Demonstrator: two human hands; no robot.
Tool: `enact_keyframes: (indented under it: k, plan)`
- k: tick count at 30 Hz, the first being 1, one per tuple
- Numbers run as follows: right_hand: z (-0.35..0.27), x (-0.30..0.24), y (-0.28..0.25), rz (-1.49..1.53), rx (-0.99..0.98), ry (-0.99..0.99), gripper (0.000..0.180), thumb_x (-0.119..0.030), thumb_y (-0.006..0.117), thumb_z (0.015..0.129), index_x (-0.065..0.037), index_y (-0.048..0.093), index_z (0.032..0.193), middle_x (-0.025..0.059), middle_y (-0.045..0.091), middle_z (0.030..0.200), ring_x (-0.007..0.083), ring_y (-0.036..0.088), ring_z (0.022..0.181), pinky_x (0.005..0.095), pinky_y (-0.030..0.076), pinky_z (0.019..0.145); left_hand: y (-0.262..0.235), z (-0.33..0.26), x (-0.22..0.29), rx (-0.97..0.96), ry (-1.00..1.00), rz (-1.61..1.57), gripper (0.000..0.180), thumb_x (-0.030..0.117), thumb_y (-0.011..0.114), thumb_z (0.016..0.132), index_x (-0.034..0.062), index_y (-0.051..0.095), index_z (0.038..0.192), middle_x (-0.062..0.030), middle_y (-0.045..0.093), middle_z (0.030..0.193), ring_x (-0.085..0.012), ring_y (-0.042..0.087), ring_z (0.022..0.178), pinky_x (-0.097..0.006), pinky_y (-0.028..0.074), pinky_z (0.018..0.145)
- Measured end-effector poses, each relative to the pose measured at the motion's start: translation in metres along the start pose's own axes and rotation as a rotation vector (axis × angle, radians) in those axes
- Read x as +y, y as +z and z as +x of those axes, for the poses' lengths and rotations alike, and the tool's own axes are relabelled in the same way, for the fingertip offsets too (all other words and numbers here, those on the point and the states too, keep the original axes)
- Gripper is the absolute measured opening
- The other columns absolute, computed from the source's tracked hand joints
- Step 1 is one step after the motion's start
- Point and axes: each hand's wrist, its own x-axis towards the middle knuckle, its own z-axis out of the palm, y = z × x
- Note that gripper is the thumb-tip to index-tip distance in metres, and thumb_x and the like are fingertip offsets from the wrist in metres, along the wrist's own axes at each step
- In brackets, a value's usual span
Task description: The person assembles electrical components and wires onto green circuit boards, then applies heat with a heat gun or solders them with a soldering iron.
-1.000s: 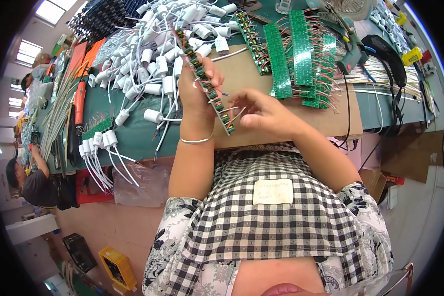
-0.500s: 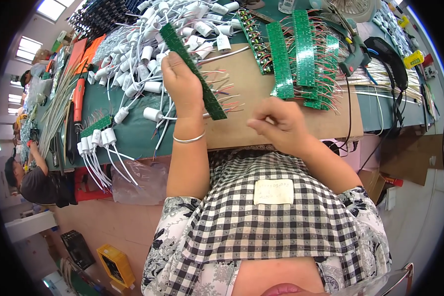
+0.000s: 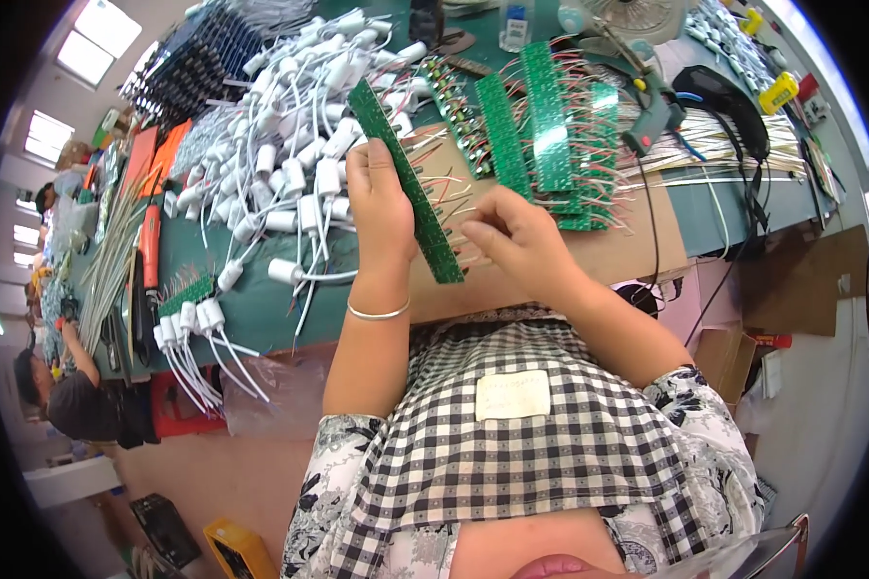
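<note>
My left hand (image 3: 381, 198) is closed round a long, narrow green circuit board (image 3: 417, 198), held tilted with its upper end farther away. Thin red and white wires (image 3: 441, 183) stick out along the board's right side. Close by these wires is my right hand (image 3: 521, 236), thumb and forefinger pinched together. Wire ends reach its fingertips, but what lies between them is too small to make out. Under both hands is a brown board (image 3: 637, 227) on the green table.
White lamp-holder-like caps with cables (image 3: 290, 179) are heaped at the left. More green circuit boards with wires (image 3: 547, 125) lie right of centre, near a glue gun (image 3: 652, 125). A small wired board (image 3: 185, 292) and an orange-handled tool (image 3: 150, 241) lie left. Another person (image 3: 97, 396) sits far left.
My right hand has come left to the wires beside the board. The view has shifted, so the table things sit lower and the boards farther left. My left hand keeps its hold.
</note>
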Motion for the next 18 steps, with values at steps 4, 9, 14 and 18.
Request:
enact_keyframes:
  k: [4,9,14,18]
  plan:
    - [-0.026,-0.019,-0.028,-0.28,0.036,-0.435,0.01,-0.001,0.059,0.083,-0.002,0.055,0.092,0.0014,0.056,0.077,0.0075,0.052,0.066,0.0206,0.042,0.059,0.03,0.026,-0.006,-0.149,0.02,0.04,0.028,0.03,0.04,0.096,0.0026,0.046,0.091,-0.0012,0.051,0.075,-0.007,0.045,0.063,-0.023,0.041,0.059]
    - [-0.043,-0.006,-0.076,0.159,0.338,-0.161,0.005,-0.005,0.055,0.086,-0.002,0.053,0.089,-0.0007,0.052,0.075,0.005,0.048,0.064,0.0189,0.04,0.058,0.098,0.042,-0.032,-0.266,-0.085,-0.075,0.027,0.029,0.045,0.093,0.002,0.047,0.096,-0.0044,0.052,0.084,-0.0115,0.047,0.077,-0.027,0.042,0.069]
    - [-0.05,0.005,-0.084,0.087,0.423,-0.112,0.006,-0.007,0.054,0.087,-0.002,0.052,0.089,-0.0021,0.05,0.073,0.004,0.047,0.064,0.0185,0.039,0.058,0.119,0.04,-0.082,-0.19,0.335,0.769,0.035,0.024,0.057,0.081,0.0067,0.047,0.11,-0.0147,0.049,0.11,-0.0334,0.045,0.102,-0.045,0.033,0.088]
    - [-0.044,0.008,-0.087,-0.178,0.431,-0.195,0.01,-0.005,0.057,0.083,-0.001,0.057,0.092,0.0045,0.059,0.086,0.0123,0.056,0.076,0.0251,0.045,0.068,0.12,0.036,-0.082,-0.217,0.321,0.78,0.033,0.023,0.056,0.082,0.0106,0.048,0.112,-0.0126,0.046,0.115,-0.032,0.043,0.107,-0.046,0.03,0.09]
